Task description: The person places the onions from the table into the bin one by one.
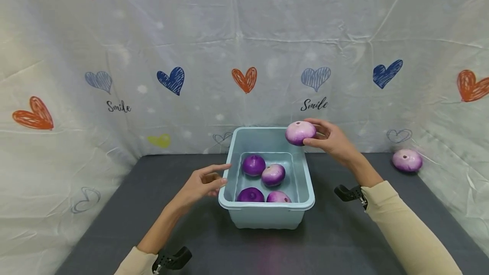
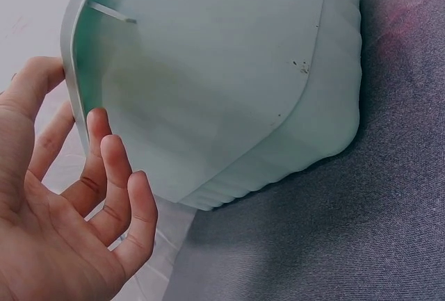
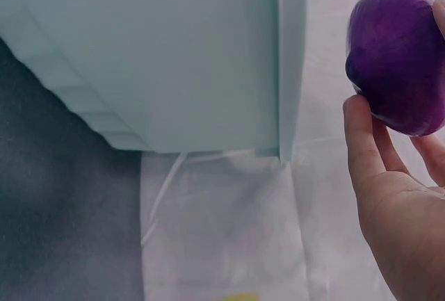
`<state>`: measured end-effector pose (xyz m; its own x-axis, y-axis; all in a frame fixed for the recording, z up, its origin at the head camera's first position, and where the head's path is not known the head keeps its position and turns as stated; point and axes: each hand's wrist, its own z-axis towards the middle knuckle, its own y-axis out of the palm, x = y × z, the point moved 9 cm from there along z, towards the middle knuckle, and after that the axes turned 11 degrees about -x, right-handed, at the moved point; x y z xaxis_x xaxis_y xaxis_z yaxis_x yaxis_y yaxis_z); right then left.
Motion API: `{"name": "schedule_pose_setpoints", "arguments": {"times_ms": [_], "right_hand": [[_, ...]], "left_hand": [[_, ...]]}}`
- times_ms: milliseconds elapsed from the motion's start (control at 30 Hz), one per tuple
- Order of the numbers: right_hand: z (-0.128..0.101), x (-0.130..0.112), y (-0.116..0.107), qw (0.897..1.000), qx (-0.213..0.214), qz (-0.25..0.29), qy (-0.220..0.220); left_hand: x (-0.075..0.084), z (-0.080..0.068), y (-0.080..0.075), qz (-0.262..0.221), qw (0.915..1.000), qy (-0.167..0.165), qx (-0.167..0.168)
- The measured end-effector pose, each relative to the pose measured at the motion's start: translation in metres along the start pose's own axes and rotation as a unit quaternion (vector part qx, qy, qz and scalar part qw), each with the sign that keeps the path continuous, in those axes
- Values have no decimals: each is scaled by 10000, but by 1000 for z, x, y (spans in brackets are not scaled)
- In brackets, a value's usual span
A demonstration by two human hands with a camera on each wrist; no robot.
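In the head view my right hand (image 1: 330, 139) grips a purple onion (image 1: 298, 133) above the back right corner of a pale blue plastic basin (image 1: 267, 215). The right wrist view has the same onion (image 3: 396, 58) between the fingertips of that hand (image 3: 403, 210), beside the basin wall (image 3: 174, 58). My left hand (image 1: 202, 183) is at the basin's left rim, its index finger and thumb touching the edge. Its other fingers bend loosely beside the outer wall (image 2: 208, 92) in the left wrist view. Several purple onions (image 1: 273, 175) lie inside the basin.
Another onion (image 1: 407, 160) rests at the right edge of the dark grey table (image 1: 344, 241), close to the curtain. A white curtain (image 1: 206, 24) printed with hearts hangs behind the table and along both sides. Dark bands circle both wrists.
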<state>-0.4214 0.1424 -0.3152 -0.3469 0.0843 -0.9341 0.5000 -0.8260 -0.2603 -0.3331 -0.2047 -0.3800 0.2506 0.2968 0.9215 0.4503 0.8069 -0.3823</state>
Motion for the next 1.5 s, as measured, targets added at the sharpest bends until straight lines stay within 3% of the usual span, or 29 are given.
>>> {"name": "schedule_pose_setpoints", "arguments": {"times_ms": [233, 600, 933, 1500], "right_hand": [[8, 2, 5, 9993, -140, 328, -130], [1, -8, 20, 9944, -499, 859, -359], [-5, -11, 28, 9895, -882, 928, -677], [-38, 4, -9, 9939, -561, 748, -580]], "left_hand": [[4, 2, 2, 18, 9999, 88, -46], [-1, 1, 0, 45, 10000, -1, 15], [2, 0, 1, 50, 10000, 34, -4], [0, 3, 1, 108, 9999, 19, -36]]}}
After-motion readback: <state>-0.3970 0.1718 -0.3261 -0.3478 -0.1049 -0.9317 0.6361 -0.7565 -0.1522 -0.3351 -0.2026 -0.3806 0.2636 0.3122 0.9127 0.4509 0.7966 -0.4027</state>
